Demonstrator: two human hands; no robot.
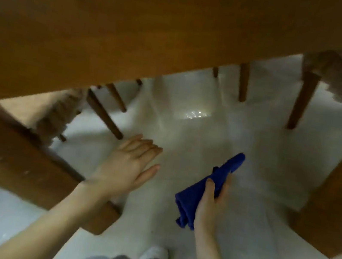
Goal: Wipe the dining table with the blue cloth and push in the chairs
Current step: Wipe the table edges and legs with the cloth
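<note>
the wooden table fills the top of the view, and under its edge a pale shiny floor is seen. the left chair and the right chair stand at the two sides. the left hand is flat with straight fingers, just beside the left chair. the right hand grips the blue cloth by its middle, over the floor.
</note>
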